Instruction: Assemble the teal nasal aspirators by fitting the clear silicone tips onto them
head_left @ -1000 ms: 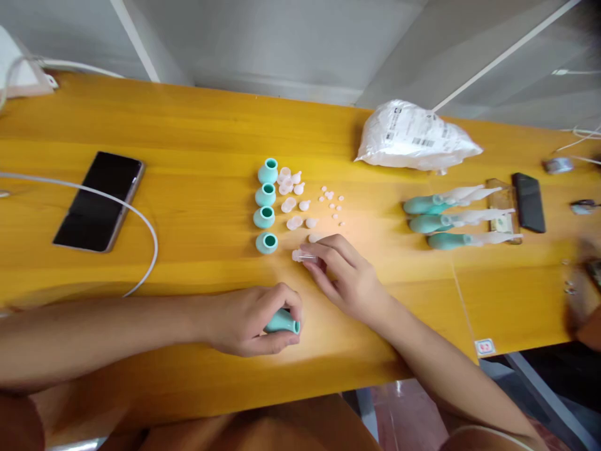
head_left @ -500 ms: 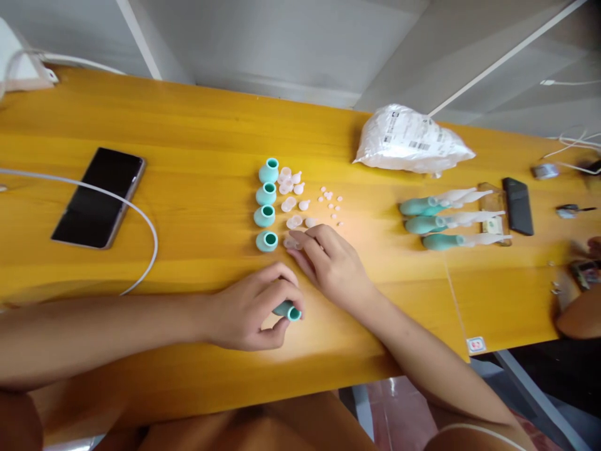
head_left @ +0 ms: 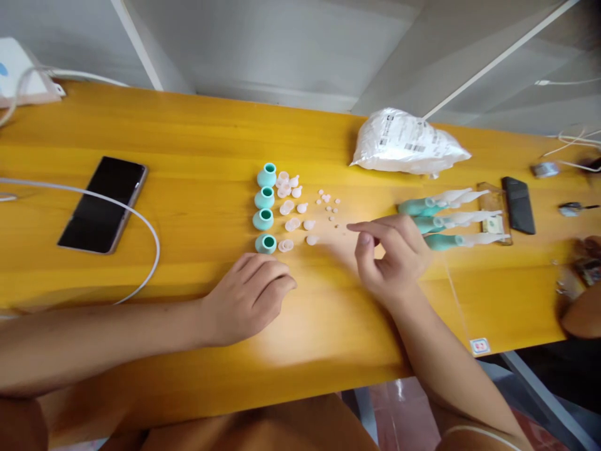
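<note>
My left hand [head_left: 251, 297] rests on the table just below a column of teal squeeze bulbs, back upward, its fingers curled under. Whatever lies inside its fingers is hidden. The closest teal bulb [head_left: 265, 243] stands with its round mouth facing up. My right hand [head_left: 392, 257] has the index finger stretched out to the left and the thumb apart from it. That fingertip is by some tiny pale pink pieces [head_left: 331, 218]. Between the hands lie clear plastic cups [head_left: 285, 245] and small whitish bulb-shaped pieces [head_left: 311, 240], in rough rows beside the teal bulbs.
Several teal bulbs with long whitish tips [head_left: 444, 241] lie to the right, near a clear case [head_left: 483, 188] and a dark phone [head_left: 518, 205]. A white plastic bag [head_left: 408, 141] sits behind. Left are another phone [head_left: 101, 207] and a white cable [head_left: 153, 228]. Another person's arm [head_left: 582, 313] shows far right.
My right hand has left the clear cup and moved right to the tiny pieces. My left hand has moved slightly up-left and turned over; the teal bulb it held is out of sight.
</note>
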Demonstrator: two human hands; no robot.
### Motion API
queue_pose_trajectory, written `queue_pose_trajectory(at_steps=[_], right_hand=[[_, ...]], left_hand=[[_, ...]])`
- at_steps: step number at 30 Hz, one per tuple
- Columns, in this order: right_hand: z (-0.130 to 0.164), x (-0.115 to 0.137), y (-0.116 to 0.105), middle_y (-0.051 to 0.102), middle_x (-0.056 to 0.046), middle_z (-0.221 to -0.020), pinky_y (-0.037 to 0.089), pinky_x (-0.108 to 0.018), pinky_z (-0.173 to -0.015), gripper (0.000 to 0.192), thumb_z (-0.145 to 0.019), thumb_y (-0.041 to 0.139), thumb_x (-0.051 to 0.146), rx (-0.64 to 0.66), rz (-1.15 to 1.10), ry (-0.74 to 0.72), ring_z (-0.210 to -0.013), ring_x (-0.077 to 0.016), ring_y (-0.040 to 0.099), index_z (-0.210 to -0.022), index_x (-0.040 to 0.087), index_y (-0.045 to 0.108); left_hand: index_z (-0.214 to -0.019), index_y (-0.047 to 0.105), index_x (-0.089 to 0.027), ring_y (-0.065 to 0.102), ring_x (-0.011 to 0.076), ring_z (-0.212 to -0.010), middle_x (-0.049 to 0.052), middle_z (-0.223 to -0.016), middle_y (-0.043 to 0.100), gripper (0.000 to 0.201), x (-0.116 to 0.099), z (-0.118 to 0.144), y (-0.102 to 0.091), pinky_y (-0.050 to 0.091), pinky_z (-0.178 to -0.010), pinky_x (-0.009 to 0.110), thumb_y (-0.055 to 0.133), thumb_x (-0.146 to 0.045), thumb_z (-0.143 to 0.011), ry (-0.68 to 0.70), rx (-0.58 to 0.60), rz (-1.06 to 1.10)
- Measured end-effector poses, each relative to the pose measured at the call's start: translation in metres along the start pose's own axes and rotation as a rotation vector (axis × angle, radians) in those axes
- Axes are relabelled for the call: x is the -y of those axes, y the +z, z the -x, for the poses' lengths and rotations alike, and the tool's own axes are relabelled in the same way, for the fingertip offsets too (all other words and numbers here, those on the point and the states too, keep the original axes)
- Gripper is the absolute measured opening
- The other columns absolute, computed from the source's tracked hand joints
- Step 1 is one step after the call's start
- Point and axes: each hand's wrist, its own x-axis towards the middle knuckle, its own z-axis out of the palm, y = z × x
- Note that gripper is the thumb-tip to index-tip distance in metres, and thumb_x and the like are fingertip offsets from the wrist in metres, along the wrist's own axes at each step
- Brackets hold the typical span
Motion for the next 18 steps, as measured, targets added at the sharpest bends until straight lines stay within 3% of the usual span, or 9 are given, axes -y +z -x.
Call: queue_pose_trajectory(at_steps=[6, 12, 15, 18], right_hand=[[0.0, -0.043, 0.003, 0.069, -0.003, -0.084, 0.05, -0.037, -0.07, 0.022, -0.112, 0.061, 0.019, -0.038, 0.06, 0.179, -0.069, -0.0189, 0.06, -0.105, 0.024, 0.082], [0.002, -0.059, 0.004, 0.065, -0.003, -0.084, 0.051, -0.038, -0.074, 0.023, -0.109, 0.06, 0.021, -0.056, 0.074, 0.28, -0.07, -0.0198, 0.06, -0.103, 0.023, 0.083], [-0.002, -0.071, -0.009, 0.067, -0.004, -0.088, 0.051, -0.038, -0.074, 0.022, -0.107, 0.061, 0.019, -0.062, 0.136, 0.247, -0.07, -0.0194, 0.06, -0.106, 0.024, 0.083], [-0.007, -0.098, -0.041, 0.066, -0.008, -0.085, 0.049, -0.04, -0.074, 0.02, -0.105, 0.065, 0.018, -0.067, 0.34, 0.244, -0.072, -0.0206, 0.06, -0.105, 0.02, 0.085]], left_hand=[[-0.12, 0.068, -0.013, 0.067, 0.0268, -0.102, 0.011, -0.113, 0.08, 0.012, 0.003, -0.001, 0.0, 0.053, -0.088, 0.041, 0.06, -0.008, -0.112, 0.039, 0.038, -0.162], [-0.119, 0.069, -0.011, 0.064, 0.0276, -0.099, 0.012, -0.115, 0.08, 0.016, 0.005, -0.003, -0.002, 0.052, -0.084, 0.042, 0.057, -0.004, -0.111, 0.06, 0.052, -0.204], [-0.122, 0.071, -0.01, 0.065, 0.0283, -0.103, 0.013, -0.119, 0.081, 0.017, 0.004, -0.001, -0.001, 0.054, -0.089, 0.043, 0.062, -0.004, -0.108, 0.054, 0.059, -0.224], [-0.13, 0.071, -0.009, 0.066, 0.029, -0.11, 0.015, -0.124, 0.081, 0.028, 0.003, 0.001, -0.001, 0.056, -0.098, 0.044, 0.067, -0.005, -0.103, 0.048, 0.016, -0.226]])
